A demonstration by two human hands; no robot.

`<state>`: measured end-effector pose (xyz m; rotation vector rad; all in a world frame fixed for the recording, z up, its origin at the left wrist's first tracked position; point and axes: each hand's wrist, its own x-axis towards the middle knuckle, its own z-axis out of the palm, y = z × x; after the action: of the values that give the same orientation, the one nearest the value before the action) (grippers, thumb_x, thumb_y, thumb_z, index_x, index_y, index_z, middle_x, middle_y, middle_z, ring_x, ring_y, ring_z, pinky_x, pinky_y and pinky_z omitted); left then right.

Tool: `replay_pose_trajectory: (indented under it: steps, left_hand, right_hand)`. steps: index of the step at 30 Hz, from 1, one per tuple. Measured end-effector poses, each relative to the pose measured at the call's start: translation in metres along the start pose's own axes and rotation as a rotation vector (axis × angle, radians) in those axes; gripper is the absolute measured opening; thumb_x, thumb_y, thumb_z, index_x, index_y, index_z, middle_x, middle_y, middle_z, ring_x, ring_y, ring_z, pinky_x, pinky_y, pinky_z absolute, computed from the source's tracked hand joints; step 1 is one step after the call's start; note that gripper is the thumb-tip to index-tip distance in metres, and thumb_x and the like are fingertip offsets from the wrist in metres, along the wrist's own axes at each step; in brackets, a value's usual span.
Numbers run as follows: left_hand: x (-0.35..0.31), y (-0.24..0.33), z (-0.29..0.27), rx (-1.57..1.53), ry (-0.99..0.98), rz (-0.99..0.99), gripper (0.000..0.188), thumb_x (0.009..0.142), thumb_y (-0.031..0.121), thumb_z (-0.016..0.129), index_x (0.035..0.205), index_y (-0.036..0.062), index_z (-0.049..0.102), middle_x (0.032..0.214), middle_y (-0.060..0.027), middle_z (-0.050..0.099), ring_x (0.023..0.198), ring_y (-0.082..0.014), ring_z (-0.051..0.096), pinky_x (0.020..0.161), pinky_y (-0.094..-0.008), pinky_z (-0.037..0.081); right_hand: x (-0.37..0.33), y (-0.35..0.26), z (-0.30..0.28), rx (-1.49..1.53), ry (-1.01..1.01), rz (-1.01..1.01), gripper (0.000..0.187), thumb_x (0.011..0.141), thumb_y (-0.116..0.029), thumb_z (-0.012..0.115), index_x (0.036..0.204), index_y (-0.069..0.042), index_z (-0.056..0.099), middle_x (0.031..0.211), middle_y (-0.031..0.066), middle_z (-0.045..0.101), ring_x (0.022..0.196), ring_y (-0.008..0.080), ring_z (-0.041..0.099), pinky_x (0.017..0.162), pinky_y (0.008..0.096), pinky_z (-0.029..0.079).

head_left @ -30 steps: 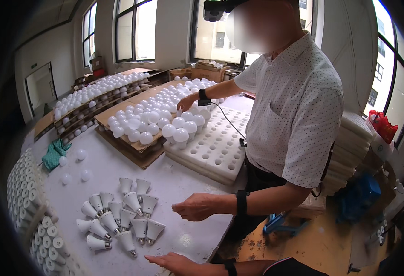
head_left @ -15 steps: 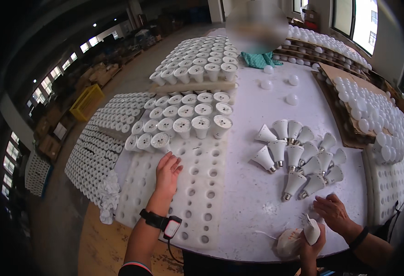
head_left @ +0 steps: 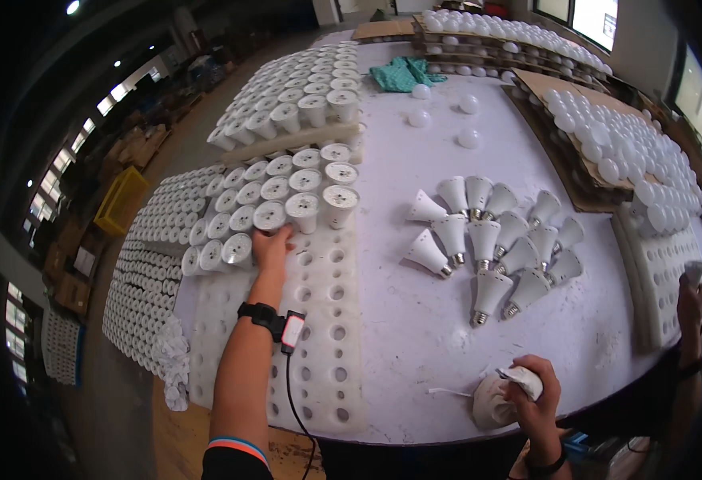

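My left hand (head_left: pixel 272 246) reaches into the front of a group of white bulb housings. Its fingers close round the lower body of one bulb housing (head_left: pixel 269 216), whose round top stays visible. These housings stand upright in a white foam tray (head_left: pixel 307 320) with rows of holes. At the front of the table, my right hand (head_left: pixel 541 396) is closed on a white tapered piece (head_left: pixel 524 382); its exact kind is unclear. Beside that hand lies a soft white bag-like bundle (head_left: pixel 491 402) with a thin tail. Several finished-looking bulbs with screw bases (head_left: pixel 487 296) lie mid-table.
Another person's hand (head_left: pixel 691 300) holds a pale object at the right. Cardboard sheets with white domes (head_left: pixel 607 144) and a foam block (head_left: pixel 663 280) line that side. A green cloth (head_left: pixel 403 74) and loose domes (head_left: pixel 468 138) lie far back. A cable hangs from my left wrist device.
My left hand has moved from just in front of the housings onto one of them. The other person's hand has withdrawn rightward from near the bulbs. The view has shifted.
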<state>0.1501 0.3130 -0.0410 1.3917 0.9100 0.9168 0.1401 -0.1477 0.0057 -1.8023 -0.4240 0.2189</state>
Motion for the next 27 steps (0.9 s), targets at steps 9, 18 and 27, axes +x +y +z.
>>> replay_pose_trajectory:
  steps: [9,18,27]
  left_hand:
    - [-0.175,0.047,-0.015,-0.563,-0.59,-0.431,0.053,0.089,0.045,0.034,0.121,0.004,0.039,0.07,-0.0036,0.046,0.053,-0.0085,0.039,0.042,-0.0191,0.032]
    - [-0.289,0.047,-0.01,-0.629,-0.644,-1.003,0.048,0.09,0.044,0.028,0.11,0.0035,0.043,0.074,-0.0136,0.051,0.041,-0.0129,0.04,0.031,-0.0211,0.037]
    - [-0.301,0.038,0.005,-0.426,-0.878,-1.145,0.038,0.089,0.039,0.033,0.103,0.0067,0.048,0.074,-0.0081,0.056,0.04,-0.0137,0.046,0.029,-0.0221,0.032]
  right_hand:
    - [0.007,0.01,-0.009,-0.175,-0.005,-0.474,0.036,0.064,-0.007,0.071,0.097,-0.007,0.057,0.086,0.0076,0.062,0.072,0.0202,0.061,0.058,0.0282,0.048]
    - [-0.001,0.028,-0.013,-0.17,0.103,-0.632,0.038,0.067,-0.01,0.069,0.102,-0.006,0.055,0.064,0.0052,0.057,0.051,0.0184,0.055,0.045,0.0266,0.043]
    - [0.003,0.02,-0.008,-0.307,0.013,-0.705,0.039,0.064,-0.009,0.07,0.1,-0.006,0.058,0.056,0.0008,0.052,0.046,0.0145,0.051,0.041,0.0257,0.04]
